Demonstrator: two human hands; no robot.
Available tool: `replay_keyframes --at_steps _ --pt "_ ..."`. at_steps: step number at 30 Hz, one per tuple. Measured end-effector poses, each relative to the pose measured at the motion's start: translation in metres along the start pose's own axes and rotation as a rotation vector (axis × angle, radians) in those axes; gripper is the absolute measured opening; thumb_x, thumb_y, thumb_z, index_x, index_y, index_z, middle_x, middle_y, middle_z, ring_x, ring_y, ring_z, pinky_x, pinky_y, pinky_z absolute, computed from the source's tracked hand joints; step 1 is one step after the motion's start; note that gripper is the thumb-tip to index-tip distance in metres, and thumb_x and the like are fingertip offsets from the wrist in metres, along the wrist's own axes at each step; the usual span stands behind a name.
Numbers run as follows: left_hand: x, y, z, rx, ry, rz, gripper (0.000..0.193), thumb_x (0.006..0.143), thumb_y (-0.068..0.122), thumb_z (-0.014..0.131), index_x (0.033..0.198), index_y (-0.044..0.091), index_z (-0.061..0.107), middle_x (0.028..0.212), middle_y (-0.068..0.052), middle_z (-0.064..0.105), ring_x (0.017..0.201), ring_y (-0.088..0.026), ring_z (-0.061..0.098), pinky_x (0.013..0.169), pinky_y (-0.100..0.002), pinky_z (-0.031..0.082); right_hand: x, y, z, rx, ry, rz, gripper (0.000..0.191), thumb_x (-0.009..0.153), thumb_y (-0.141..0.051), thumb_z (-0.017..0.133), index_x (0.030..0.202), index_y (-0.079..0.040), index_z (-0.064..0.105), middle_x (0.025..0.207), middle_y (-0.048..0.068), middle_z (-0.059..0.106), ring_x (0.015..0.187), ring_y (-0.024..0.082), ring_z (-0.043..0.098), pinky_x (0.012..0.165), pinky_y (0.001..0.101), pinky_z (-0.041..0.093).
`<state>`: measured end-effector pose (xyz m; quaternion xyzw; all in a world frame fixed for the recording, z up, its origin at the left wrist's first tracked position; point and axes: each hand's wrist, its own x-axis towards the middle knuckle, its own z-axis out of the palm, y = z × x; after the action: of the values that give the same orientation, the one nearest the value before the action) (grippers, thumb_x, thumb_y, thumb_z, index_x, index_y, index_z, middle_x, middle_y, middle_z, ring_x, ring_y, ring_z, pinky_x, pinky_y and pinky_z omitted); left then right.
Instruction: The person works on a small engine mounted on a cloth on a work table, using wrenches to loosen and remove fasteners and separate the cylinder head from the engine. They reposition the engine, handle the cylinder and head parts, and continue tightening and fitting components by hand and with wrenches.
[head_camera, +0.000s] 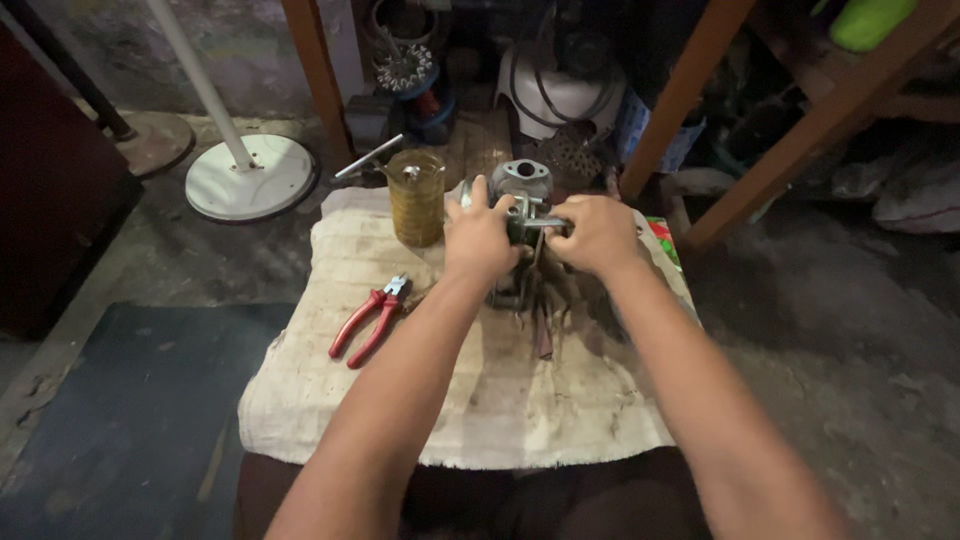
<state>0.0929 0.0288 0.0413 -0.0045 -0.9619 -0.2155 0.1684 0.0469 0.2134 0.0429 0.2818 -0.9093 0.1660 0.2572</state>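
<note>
A grey metal engine part, like a small carburettor, stands over the far middle of a stained white cloth. My left hand grips its left side. My right hand closes on a thin metal tool that reaches into the part from the right. Both hands meet at the part and hide its lower half. Some dark slim tools lie on the cloth just below the hands.
Red-handled pliers lie on the cloth's left. A yellowish plastic jug stands at the far left corner. A white fan base, wooden legs and cluttered parts surround the cloth on the concrete floor.
</note>
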Motion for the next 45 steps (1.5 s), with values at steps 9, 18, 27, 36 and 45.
replay_keyframes --at_steps 9,18,27,36,45 --pt "-0.003 0.001 0.005 -0.024 0.031 0.036 0.072 0.061 0.032 0.095 0.125 0.023 0.063 0.158 -0.017 0.034 0.126 -0.051 0.046 0.095 -0.056 0.049 0.000 0.011 0.002 0.041 0.015 -0.054 0.020 0.073 -0.029 0.076 0.088 -0.016 0.079 0.087 0.008 0.074 0.080 0.034 0.070 0.071 0.0451 0.055" --pt "-0.002 0.002 0.002 -0.014 0.013 0.021 0.072 0.061 0.029 0.095 0.125 0.025 0.063 0.159 -0.016 0.033 0.126 -0.051 0.046 0.095 -0.057 0.049 0.001 0.004 -0.005 0.118 -0.003 0.026 0.035 0.066 -0.026 0.078 0.099 -0.014 0.076 0.090 0.011 0.074 0.083 0.034 0.069 0.071 0.0460 0.055" --pt "-0.001 0.007 0.009 0.024 0.044 0.044 0.074 0.061 0.021 0.092 0.129 0.025 0.063 0.160 -0.015 0.032 0.132 -0.052 0.040 0.097 -0.060 0.048 -0.003 0.010 -0.005 0.072 -0.050 0.052 0.027 0.067 -0.028 0.081 0.092 -0.017 0.079 0.086 0.011 0.074 0.081 0.034 0.069 0.073 0.0450 0.055" --pt "0.000 0.020 0.016 0.026 -0.011 0.074 0.076 0.061 0.029 0.096 0.129 0.027 0.063 0.160 -0.013 0.031 0.136 -0.051 0.035 0.100 -0.065 0.045 -0.026 0.022 0.001 0.172 -0.011 0.187 0.029 0.072 -0.023 0.078 0.099 -0.016 0.076 0.086 0.012 0.072 0.080 0.034 0.069 0.072 0.0451 0.055" --pt "0.004 -0.026 0.009 -0.084 0.016 0.004 0.075 0.065 0.037 0.094 0.130 0.017 0.062 0.159 -0.016 0.031 0.131 -0.052 0.038 0.102 -0.053 0.047 0.011 -0.009 0.016 0.106 0.028 -0.003 0.020 0.067 -0.022 0.075 0.085 -0.013 0.076 0.086 0.010 0.073 0.083 0.034 0.069 0.074 0.0462 0.054"
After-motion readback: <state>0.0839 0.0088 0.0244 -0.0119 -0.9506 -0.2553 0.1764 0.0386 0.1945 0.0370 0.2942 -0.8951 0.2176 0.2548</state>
